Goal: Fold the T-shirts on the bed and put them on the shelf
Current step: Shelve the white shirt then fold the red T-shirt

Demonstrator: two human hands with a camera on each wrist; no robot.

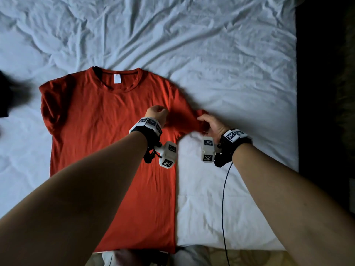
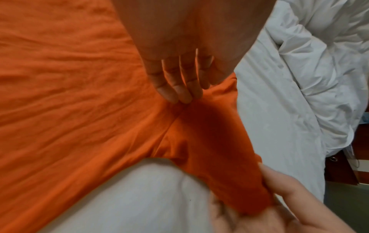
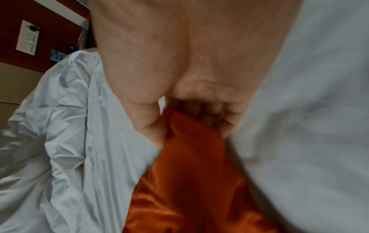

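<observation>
Pinching the hem of the shirt's right sleeve point(image 1: 199, 120), the fingers point(image 3: 151, 126) of the right hand point(image 1: 213, 127) are curled around the cloth with the thumb on one side and the others tucked under, so the sleeve is lifted a little off the sheet and drawn outward, apparently to pull it taut before it is turned in. The left hand point(image 1: 156, 113) has its fingers point(image 2: 177, 88) straight and close together, tips pressing down at the seam where that sleeve meets the body; that looks meant to pin the seam as the line the fold will turn on. Outward from the seam, the red T-shirt point(image 1: 107, 135) lies flat and face up on the bed point(image 1: 230, 64), collar away from the person, its other sleeve spread on the far side from the seam. A dark garment point(image 1: 5, 96) lies beyond that other sleeve. No shelf is in view.
</observation>
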